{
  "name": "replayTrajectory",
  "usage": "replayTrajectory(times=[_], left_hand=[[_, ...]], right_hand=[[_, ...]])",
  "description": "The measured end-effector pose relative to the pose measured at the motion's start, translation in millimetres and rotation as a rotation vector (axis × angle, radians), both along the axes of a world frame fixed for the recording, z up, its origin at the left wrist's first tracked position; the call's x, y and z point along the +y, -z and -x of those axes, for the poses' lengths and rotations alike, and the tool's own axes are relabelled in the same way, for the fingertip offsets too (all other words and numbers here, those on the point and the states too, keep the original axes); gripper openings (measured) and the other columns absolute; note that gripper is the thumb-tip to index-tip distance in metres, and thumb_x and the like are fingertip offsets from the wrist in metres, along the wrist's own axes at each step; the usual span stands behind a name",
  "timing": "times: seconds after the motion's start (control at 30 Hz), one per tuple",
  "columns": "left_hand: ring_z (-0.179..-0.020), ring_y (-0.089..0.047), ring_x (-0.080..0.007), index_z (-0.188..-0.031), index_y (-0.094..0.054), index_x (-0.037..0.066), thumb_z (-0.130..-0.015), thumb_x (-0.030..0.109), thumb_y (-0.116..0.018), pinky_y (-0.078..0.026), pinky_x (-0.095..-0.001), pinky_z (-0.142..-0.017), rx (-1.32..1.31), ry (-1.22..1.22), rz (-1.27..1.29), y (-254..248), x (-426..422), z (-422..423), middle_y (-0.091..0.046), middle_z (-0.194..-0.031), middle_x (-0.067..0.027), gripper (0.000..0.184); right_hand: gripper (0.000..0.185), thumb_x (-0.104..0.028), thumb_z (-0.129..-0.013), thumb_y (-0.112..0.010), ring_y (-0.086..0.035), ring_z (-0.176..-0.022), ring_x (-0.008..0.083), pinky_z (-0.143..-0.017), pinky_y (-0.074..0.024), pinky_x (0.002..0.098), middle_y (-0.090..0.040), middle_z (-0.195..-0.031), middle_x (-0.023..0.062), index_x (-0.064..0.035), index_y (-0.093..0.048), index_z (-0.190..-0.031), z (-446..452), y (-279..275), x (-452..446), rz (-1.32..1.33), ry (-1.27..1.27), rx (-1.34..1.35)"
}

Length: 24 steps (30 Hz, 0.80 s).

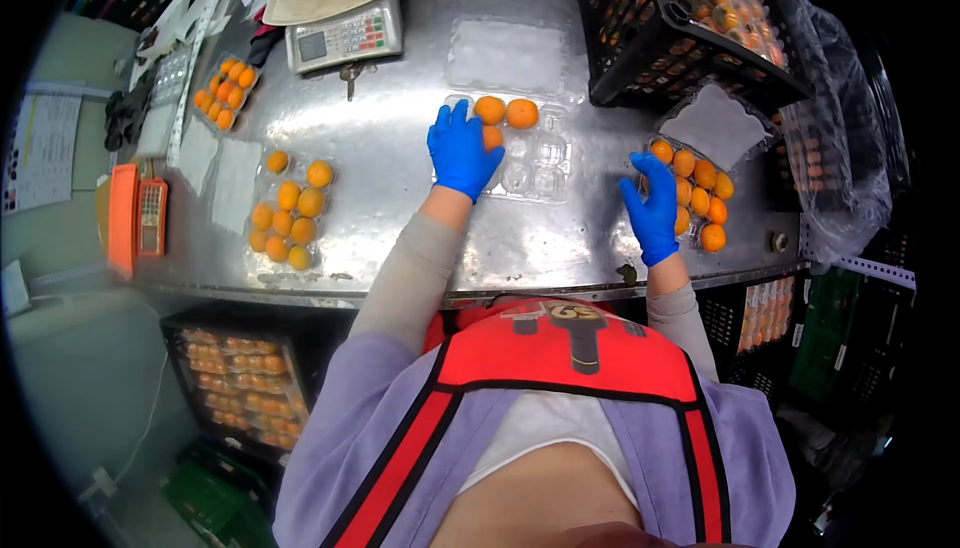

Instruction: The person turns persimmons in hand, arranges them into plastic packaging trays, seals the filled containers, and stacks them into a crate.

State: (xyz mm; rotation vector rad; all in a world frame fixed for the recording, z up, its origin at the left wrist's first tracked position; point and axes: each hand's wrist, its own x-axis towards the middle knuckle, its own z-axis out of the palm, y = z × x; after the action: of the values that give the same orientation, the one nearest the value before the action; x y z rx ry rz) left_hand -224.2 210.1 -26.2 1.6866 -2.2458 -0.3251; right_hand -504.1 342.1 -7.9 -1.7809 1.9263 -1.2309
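Note:
My left hand (463,153), in a blue glove, lies over the left side of a clear plastic tray (548,184) with cells. Its fingers are stretched out and somewhat apart; whatever is under the palm is hidden. Two oranges (505,111) sit in the far row of this tray, and another orange (491,138) shows right beside the left thumb. My right hand (653,210), also in a blue glove, is open at the left edge of a second tray of oranges (704,176). Its thumb and fingers are apart, next to the fruit.
A third tray of oranges (290,213) and a smaller pack (225,93) lie on the left. Behind stands a weighing scale (345,38). A black crate (640,38) with packed fruit rises at the back right. An orange device (123,218) sits at the table's left edge.

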Motion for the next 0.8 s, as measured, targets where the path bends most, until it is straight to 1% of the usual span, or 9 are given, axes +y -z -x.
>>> replayTrajectory(times=[0.17,0.27,0.33,0.37,0.43,0.47,0.5,0.67,0.8], left_hand=[[-0.126,-0.036,-0.0346,-0.110,-0.062,0.009,-0.066,0.039,-0.072,-0.032,-0.0470,-0.100,0.047,0.039,0.044,2.7,1.1,-9.9,-0.045,-0.134,-0.0139,0.054],[-0.122,-0.042,-0.0343,-0.110,-0.062,0.007,-0.067,0.035,-0.075,-0.033,-0.0439,-0.101,0.349,0.005,-0.007,8.5,10.6,-20.5,-0.047,-0.131,-0.0154,0.053],[-0.120,-0.045,-0.0315,-0.111,-0.061,0.004,-0.071,0.024,-0.074,-0.034,-0.0384,-0.103,0.894,-0.041,-0.158,7.8,20.2,-24.1,-0.049,-0.129,-0.0145,0.047],[-0.120,-0.045,-0.0315,-0.111,-0.061,0.004,-0.071,0.024,-0.074,-0.034,-0.0384,-0.103,0.895,-0.041,-0.158,7.0,26.9,-24.8,-0.049,-0.129,-0.0145,0.047],[-0.122,-0.043,-0.0258,-0.113,-0.059,0.002,-0.076,0.013,-0.071,-0.032,-0.0355,-0.103,1.281,0.070,-0.281,-29.6,44.4,-18.7,-0.049,-0.130,-0.0122,0.040],[-0.122,-0.044,-0.0222,-0.115,-0.058,0.002,-0.076,0.010,-0.069,-0.031,-0.0343,-0.104,1.417,0.063,-0.415,-53.6,54.1,-14.6,-0.047,-0.132,-0.0106,0.042],[-0.122,-0.044,-0.0222,-0.115,-0.058,0.002,-0.076,0.010,-0.069,-0.031,-0.0343,-0.104,1.420,0.063,-0.412,-62.7,59.0,-12.9,-0.047,-0.132,-0.0106,0.042],[-0.122,-0.044,-0.0222,-0.118,-0.055,0.003,-0.074,0.011,-0.071,-0.032,-0.0348,-0.104,1.412,0.246,-0.277,-98.4,71.9,-15.8,-0.044,-0.135,-0.0111,0.047],[-0.126,-0.040,-0.0270,-0.117,-0.056,0.005,-0.072,0.015,-0.074,-0.031,-0.0374,-0.104,1.214,0.302,-0.130,-90.2,75.6,-20.3,-0.043,-0.136,-0.0135,0.050]], right_hand=[[0.037,-0.008,-0.078,-0.066,-0.049,-0.117,0.0291,-0.101,-0.0350,0.0383,-0.057,-0.119,0.0111,-0.0064,-0.059,-0.115,-19.0,-10.2,1.4,-0.065,-0.030,0.101],[0.039,-0.008,-0.079,-0.065,-0.048,-0.118,0.0277,-0.102,-0.0345,0.0380,-0.057,-0.121,0.0102,-0.0070,-0.058,-0.117,-26.8,-18.3,0.6,-0.076,-0.079,0.077],[0.040,-0.009,-0.080,-0.064,-0.049,-0.118,0.0261,-0.102,-0.0342,0.0374,-0.057,-0.121,0.0094,-0.0071,-0.057,-0.119,-36.3,-26.8,-2.2,-0.080,-0.114,0.046],[0.039,-0.011,-0.081,-0.065,-0.050,-0.115,0.0251,-0.099,-0.0366,0.0361,-0.056,-0.121,0.0099,-0.0060,-0.056,-0.120,-44.3,-33.7,-3.0,-0.137,-0.158,-0.107],[0.040,-0.013,-0.083,-0.065,-0.052,-0.113,0.0242,-0.097,-0.0389,0.0349,-0.056,-0.121,0.0103,-0.0049,-0.056,-0.120,-63.0,-46.8,-5.5,-0.194,-0.202,-0.259],[0.042,-0.012,-0.084,-0.064,-0.052,-0.112,0.0215,-0.096,-0.0393,0.0335,-0.057,-0.121,0.0090,-0.0046,-0.053,-0.124,-73.6,-52.7,-7.4,-0.276,-0.266,-0.590],[0.045,-0.010,-0.085,-0.062,-0.052,-0.111,0.0189,-0.095,-0.0396,0.0321,-0.057,-0.121,0.0077,-0.0042,-0.049,-0.128,-82.8,-60.9,-9.8,-0.356,-0.329,-0.921],[0.055,-0.022,-0.090,-0.057,-0.052,-0.110,0.0168,-0.096,-0.0398,0.0311,-0.054,-0.121,0.0096,-0.0060,-0.037,-0.138,-107.4,-109.6,-20.9,-0.555,-0.513,-1.152],[0.058,-0.015,-0.087,-0.059,-0.050,-0.114,0.0182,-0.099,-0.0390,0.0336,-0.050,-0.125,0.0090,-0.0058,-0.036,-0.139,-123.5,-116.0,-26.7,-0.494,-0.612,-1.203]])
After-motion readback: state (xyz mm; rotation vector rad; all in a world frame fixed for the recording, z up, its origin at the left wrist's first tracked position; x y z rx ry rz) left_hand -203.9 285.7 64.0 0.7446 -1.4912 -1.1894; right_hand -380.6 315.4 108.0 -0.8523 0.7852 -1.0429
